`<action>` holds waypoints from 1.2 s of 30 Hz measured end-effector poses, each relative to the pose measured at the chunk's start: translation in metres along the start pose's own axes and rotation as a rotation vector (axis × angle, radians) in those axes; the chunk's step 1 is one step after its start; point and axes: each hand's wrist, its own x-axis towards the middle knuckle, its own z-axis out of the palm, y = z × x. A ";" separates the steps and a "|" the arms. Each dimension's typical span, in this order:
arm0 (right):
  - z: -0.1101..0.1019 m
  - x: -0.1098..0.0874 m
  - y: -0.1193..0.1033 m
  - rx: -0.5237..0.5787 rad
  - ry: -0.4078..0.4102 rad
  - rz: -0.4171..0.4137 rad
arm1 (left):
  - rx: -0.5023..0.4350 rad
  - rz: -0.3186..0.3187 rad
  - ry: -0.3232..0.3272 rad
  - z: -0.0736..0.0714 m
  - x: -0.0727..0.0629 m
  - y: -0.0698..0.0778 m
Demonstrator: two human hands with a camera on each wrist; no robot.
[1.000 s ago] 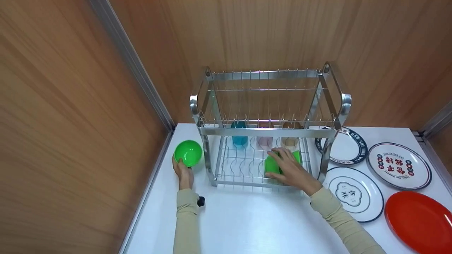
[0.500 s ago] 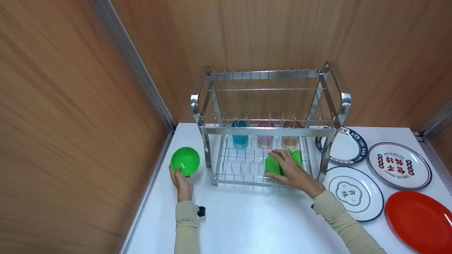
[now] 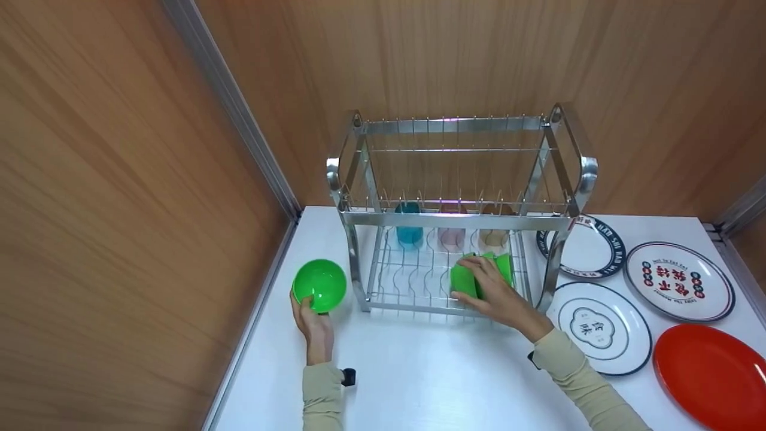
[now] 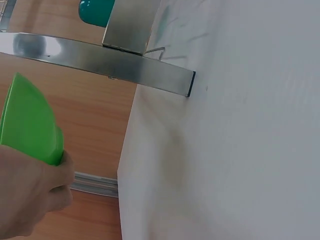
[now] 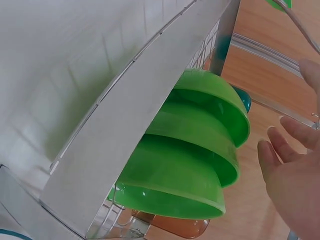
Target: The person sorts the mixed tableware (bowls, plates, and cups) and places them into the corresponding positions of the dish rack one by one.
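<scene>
My left hand (image 3: 314,323) holds a green bowl (image 3: 320,285) by its near rim, thumb inside, in the air left of the metal dish rack (image 3: 458,222). In the left wrist view, that bowl (image 4: 32,120) is tilted and the fingers (image 4: 57,182) curl under its base. On the rack's lower tier, three green bowls (image 5: 177,162) stand on their sides in a nested row. Over them lies my right hand (image 3: 497,293), partly hiding them in the head view. In the right wrist view, its fingers (image 5: 285,145) are spread and appear apart from the bowls.
A teal cup (image 3: 409,226), a pink cup (image 3: 452,233) and a brown cup (image 3: 494,230) stand at the back of the lower tier. Several plates lie to the right, among them a white plate (image 3: 604,358) and a red plate (image 3: 712,377). Wooden walls (image 3: 455,66) enclose the table.
My left hand has drawn the green bowl down toward the near side of the table, a little below its earlier place. The right hand has barely moved at the bowls in the rack.
</scene>
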 end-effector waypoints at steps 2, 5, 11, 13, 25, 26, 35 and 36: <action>0.000 -0.001 0.000 0.011 0.006 0.008 | 0.009 0.000 -0.004 0.000 -0.005 0.000; 0.001 -0.004 0.000 0.040 0.024 0.010 | 0.024 0.014 -0.026 0.001 -0.013 0.000; 0.005 -0.010 -0.002 0.104 0.017 0.029 | -0.016 0.048 -0.057 0.000 -0.029 0.000; 0.005 -0.010 -0.004 0.136 0.002 0.041 | -0.007 0.059 -0.069 0.001 -0.035 0.000; 0.008 -0.014 -0.017 0.332 -0.030 0.120 | 0.134 0.068 -0.160 0.008 -0.070 -0.010; 0.009 -0.015 -0.019 0.351 -0.031 0.125 | 0.142 0.064 -0.166 0.009 -0.073 -0.011; 0.018 -0.025 -0.028 0.436 -0.049 0.185 | 0.165 0.068 -0.291 0.017 -0.095 -0.021; 0.019 -0.026 -0.029 0.436 -0.054 0.193 | 0.156 0.064 -0.303 0.018 -0.097 -0.023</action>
